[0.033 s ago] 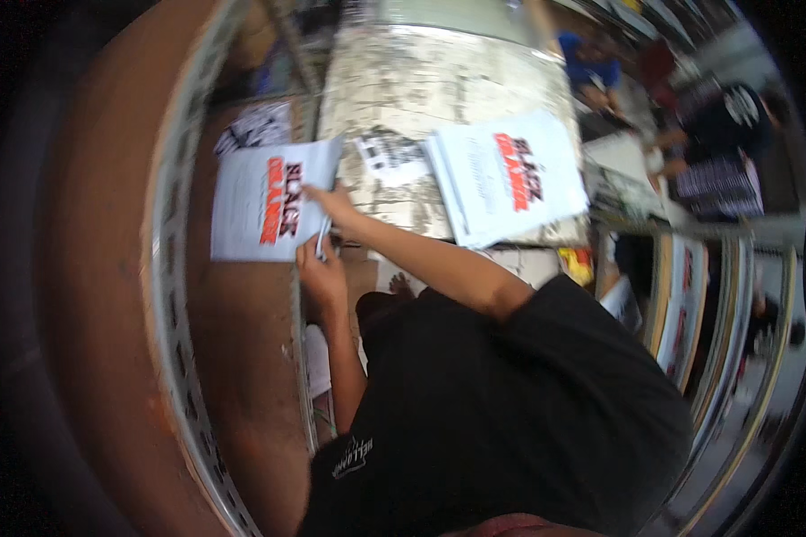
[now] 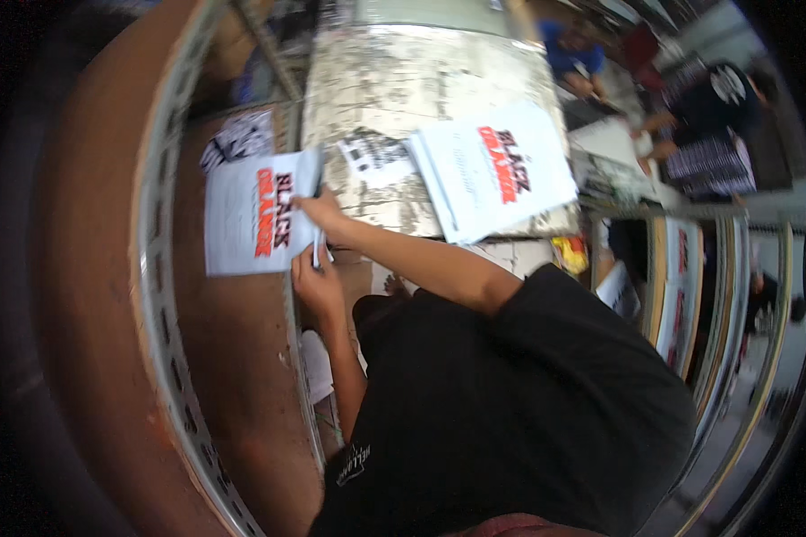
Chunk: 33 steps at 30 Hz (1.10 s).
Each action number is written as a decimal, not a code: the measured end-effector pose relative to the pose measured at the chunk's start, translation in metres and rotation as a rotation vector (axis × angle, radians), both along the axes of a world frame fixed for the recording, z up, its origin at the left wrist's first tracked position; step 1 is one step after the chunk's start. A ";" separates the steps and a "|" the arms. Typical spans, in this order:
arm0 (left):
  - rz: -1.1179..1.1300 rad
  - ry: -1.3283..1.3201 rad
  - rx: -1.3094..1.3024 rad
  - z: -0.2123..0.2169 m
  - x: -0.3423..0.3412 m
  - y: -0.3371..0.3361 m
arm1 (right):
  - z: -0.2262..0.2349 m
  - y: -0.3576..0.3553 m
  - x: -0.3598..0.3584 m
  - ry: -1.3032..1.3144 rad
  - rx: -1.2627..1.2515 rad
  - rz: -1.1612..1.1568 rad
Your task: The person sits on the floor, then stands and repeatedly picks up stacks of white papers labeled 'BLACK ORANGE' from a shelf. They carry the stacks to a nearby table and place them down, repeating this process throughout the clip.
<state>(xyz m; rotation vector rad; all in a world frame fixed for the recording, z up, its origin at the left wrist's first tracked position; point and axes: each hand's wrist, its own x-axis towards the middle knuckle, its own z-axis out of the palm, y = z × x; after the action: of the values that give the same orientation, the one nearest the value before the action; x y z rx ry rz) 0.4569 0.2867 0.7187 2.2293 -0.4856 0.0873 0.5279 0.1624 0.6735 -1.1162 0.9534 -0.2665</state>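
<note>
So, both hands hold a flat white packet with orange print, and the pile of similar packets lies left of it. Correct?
Not left: the head view shows the pile of similar packets right of the white packet, which the left hand and right hand hold.

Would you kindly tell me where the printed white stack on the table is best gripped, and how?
I'd grip the stack by its near left corner, from the person's side, thumb above, fingers beneath: it lies flat and askew on the table, that corner reaching about to the table's near edge. The right hand is nearer.
</note>
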 end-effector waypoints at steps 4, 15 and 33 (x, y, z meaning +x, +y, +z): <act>0.108 -0.085 -0.181 0.006 -0.048 0.008 | 0.020 -0.019 -0.025 0.068 -0.243 0.077; 0.072 1.202 -1.105 -0.034 -0.086 -0.072 | 0.152 -0.262 -0.270 -0.020 -0.273 0.172; 0.037 0.395 0.285 0.024 -0.160 -0.200 | -0.010 -0.428 -0.391 0.583 -1.133 -0.125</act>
<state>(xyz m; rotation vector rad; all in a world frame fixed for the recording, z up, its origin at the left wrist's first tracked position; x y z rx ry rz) 0.2972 0.0870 0.7422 2.4512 -0.2508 -0.4199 0.1370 -0.2655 0.6636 -2.2501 1.4383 -0.6477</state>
